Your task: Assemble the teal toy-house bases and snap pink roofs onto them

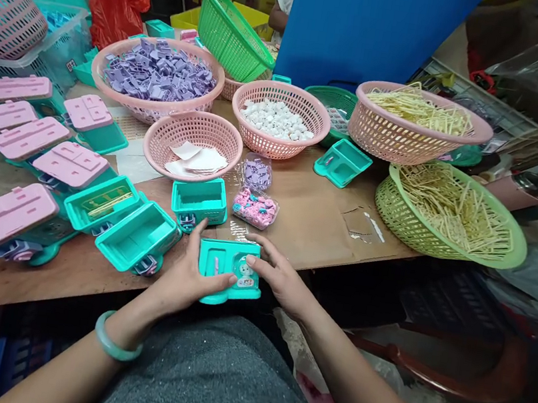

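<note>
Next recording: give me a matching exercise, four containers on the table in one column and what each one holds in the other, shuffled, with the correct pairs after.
Containers
1. large pink basket
2. middle pink basket
3. small pink basket
4. light green basket

Contents
A. white paper slips
B. pale yellow sticks
C. purple plastic pieces
D. small white round pieces

Pairs: 1-C, 2-D, 3-A, 4-B

Both hands, left hand and right hand, hold a teal toy case at the table edge.
</note>
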Available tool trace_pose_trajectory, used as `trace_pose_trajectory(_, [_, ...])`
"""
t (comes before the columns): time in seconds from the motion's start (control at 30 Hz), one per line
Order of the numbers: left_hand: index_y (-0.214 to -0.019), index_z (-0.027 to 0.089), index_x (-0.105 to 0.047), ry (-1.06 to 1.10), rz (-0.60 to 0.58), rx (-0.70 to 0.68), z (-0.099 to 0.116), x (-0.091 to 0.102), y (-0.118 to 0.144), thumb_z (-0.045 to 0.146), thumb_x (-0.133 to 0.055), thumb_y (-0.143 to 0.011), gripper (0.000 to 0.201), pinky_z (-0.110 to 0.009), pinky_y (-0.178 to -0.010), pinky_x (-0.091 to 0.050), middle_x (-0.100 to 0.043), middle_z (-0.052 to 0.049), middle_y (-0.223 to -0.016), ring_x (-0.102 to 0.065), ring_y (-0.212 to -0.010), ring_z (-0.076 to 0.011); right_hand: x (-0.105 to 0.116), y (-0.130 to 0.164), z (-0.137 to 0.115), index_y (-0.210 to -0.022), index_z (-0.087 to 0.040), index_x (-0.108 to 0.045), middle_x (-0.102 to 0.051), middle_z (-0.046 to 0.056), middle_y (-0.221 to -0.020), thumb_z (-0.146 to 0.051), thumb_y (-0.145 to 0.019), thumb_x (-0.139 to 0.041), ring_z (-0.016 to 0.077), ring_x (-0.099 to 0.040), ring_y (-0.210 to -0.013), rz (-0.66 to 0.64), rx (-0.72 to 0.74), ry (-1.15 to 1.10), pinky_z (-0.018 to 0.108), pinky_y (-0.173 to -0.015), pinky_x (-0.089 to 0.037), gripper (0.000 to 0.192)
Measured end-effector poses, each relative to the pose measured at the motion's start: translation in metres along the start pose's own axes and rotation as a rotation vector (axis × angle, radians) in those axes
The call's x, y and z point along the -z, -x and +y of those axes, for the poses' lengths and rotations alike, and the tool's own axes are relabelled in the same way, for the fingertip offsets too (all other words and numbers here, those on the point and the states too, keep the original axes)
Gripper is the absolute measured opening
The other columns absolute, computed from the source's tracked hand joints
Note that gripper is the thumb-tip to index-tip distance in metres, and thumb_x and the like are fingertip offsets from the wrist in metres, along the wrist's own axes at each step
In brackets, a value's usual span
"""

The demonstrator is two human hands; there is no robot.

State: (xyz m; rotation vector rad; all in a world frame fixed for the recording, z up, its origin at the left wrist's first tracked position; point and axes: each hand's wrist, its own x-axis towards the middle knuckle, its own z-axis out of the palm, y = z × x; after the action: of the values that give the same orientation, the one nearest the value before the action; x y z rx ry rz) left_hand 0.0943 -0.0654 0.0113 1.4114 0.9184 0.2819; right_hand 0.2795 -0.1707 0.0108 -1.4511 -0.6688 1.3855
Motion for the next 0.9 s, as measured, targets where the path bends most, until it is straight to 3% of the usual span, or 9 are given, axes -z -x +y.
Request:
trace_pose_trajectory(0.13, [-0.157,0.023,-0.018,-0.026,0.002,-0.053,-0.001,-0.003,0.002,0.048,-0.085,-0.069,0.113,-0.055,-0.106,-0.051,-0.050,-0.019,-0.151,-0.060,-0.128,-0.0370,0.000,0.002,0.004,-0.139,-0.024,-0.054,-0.065,0.007,-0.134,-0.058,-0.080,-0.074,0.0272,-0.060,-0.124,-0.028,0.006,0.046,0.040,-0.103,-0.051,0.070])
trace_pose_trajectory(0.3, [-0.153,0.023,-0.021,0.002,0.033,-0.035,-0.008,-0.006,0.005,0.048,-0.083,-0.071,0.105,-0.053,-0.104,-0.053,-0.057,-0.018,-0.142,-0.063,-0.124,-0.0346,-0.005,0.002,0.009,-0.138,-0.024,-0.054,-0.068,0.007,-0.127,-0.061,-0.081,-0.072,0.0276,-0.066,-0.112,-0.033,0.008,0.065,0.041,-0.094,-0.056,0.070])
trace_pose_trajectory(0.43, [-0.148,0.024,-0.027,-0.076,0.071,-0.117,-0.010,-0.003,0.008,0.048,-0.081,-0.073,0.096,-0.055,-0.106,-0.050,-0.056,-0.017,-0.141,-0.061,-0.126,-0.0346,-0.002,0.001,0.012,-0.142,-0.027,-0.049,-0.063,0.007,-0.133,-0.061,-0.085,-0.069,0.0267,-0.063,-0.119,-0.080,0.111,0.099,0.041,-0.098,-0.054,0.070])
trace_pose_trajectory(0.5, [-0.146,0.025,-0.029,-0.176,0.115,-0.200,-0.013,0.000,0.008,0.045,-0.081,-0.072,0.093,-0.057,-0.110,-0.046,-0.053,-0.016,-0.143,-0.058,-0.129,-0.0355,0.008,-0.009,0.012,-0.144,-0.028,-0.047,-0.062,0.009,-0.133,-0.060,-0.087,-0.068,0.0265,-0.063,-0.118,-0.008,0.242,0.168,0.042,-0.098,-0.054,0.069])
trace_pose_trajectory(0.6, [-0.146,0.028,-0.031,-0.355,0.244,-0.375,-0.022,0.002,0.002,0.040,-0.081,-0.072,0.091,-0.061,-0.111,-0.043,-0.050,-0.015,-0.144,-0.054,-0.133,-0.0376,0.025,-0.042,0.011,-0.142,-0.025,-0.049,-0.060,0.013,-0.135,-0.055,-0.079,-0.076,0.0318,-0.058,-0.124,0.361,0.487,0.467,0.051,-0.107,-0.047,0.075])
trace_pose_trajectory(0.67, [-0.147,0.028,-0.030,-0.454,0.309,-0.538,-0.030,-0.001,-0.005,0.035,-0.080,-0.075,0.088,-0.061,-0.111,-0.044,-0.049,-0.015,-0.144,-0.053,-0.134,-0.0380,0.036,-0.067,0.009,-0.144,-0.024,-0.048,-0.056,0.016,-0.141,-0.048,-0.072,-0.083,0.0362,-0.051,-0.132,0.475,0.586,0.676,0.057,-0.114,-0.040,0.083])
trace_pose_trajectory(0.77, [-0.146,0.029,-0.029,-0.597,0.329,-0.736,-0.041,-0.011,-0.017,0.026,-0.076,-0.079,0.081,-0.060,-0.110,-0.045,-0.044,-0.018,-0.147,-0.051,-0.137,-0.0385,0.051,-0.091,0.006,-0.149,-0.024,-0.044,-0.054,0.015,-0.147,-0.040,-0.075,-0.079,0.0351,-0.050,-0.136,0.348,0.602,0.799,0.055,-0.115,-0.039,0.083])
trace_pose_trajectory(0.9, [-0.148,0.029,-0.029,-0.807,0.336,-0.802,-0.049,-0.022,-0.030,0.010,-0.072,-0.074,0.088,-0.058,-0.112,-0.044,-0.042,-0.019,-0.154,-0.046,-0.143,-0.0392,0.088,-0.085,0.003,-0.148,-0.022,-0.045,-0.053,0.015,-0.147,-0.037,-0.076,-0.076,0.0308,-0.051,-0.137,0.293,0.510,0.793,0.050,-0.117,-0.039,0.080])
